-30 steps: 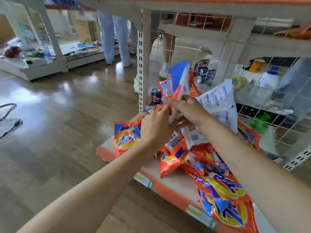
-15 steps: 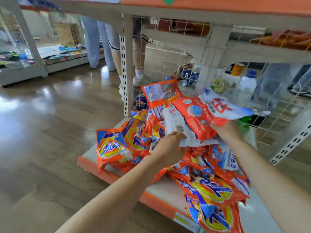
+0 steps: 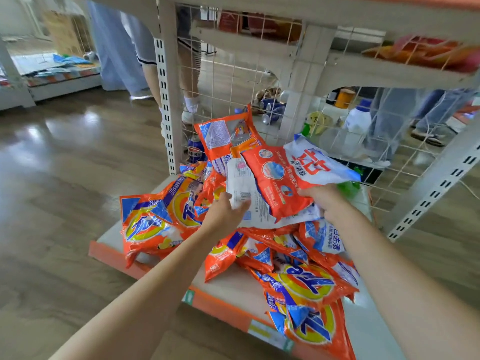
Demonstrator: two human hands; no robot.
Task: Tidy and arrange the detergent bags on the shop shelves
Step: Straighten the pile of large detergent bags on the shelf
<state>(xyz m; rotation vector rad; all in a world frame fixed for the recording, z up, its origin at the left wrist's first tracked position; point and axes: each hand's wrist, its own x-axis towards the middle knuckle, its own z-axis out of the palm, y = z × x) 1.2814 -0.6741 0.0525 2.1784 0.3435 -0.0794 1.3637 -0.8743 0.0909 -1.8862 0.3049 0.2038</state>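
I see a small stack of detergent bags [image 3: 280, 178] lifted over the shelf [image 3: 228, 284] pile | left hand [image 3: 223, 216] fingers pinch its near edge, right hand [image 3: 324, 198] grips right edge | soft, slick, powder shifts: I'd support underneath.

Blocked at the back by a wire grid [image 3: 233, 81], with an upright post [image 3: 166, 105] closing the left rear corner and a slanted post [image 3: 439, 183] the right. Capped overhead by an upper shelf [image 3: 311, 11]. Heaped across most of the bottom shelf [image 3: 228, 284] with orange detergent bags [image 3: 306, 281], the pile rising toward the grid. Open along the orange front edge, with a bare strip of board between the left bags [image 3: 150, 224] and the front ones. Open floor [image 3: 65, 190] to the left. Occupied above the pile by both forearms and a held red-and-white bag [image 3: 283, 175].
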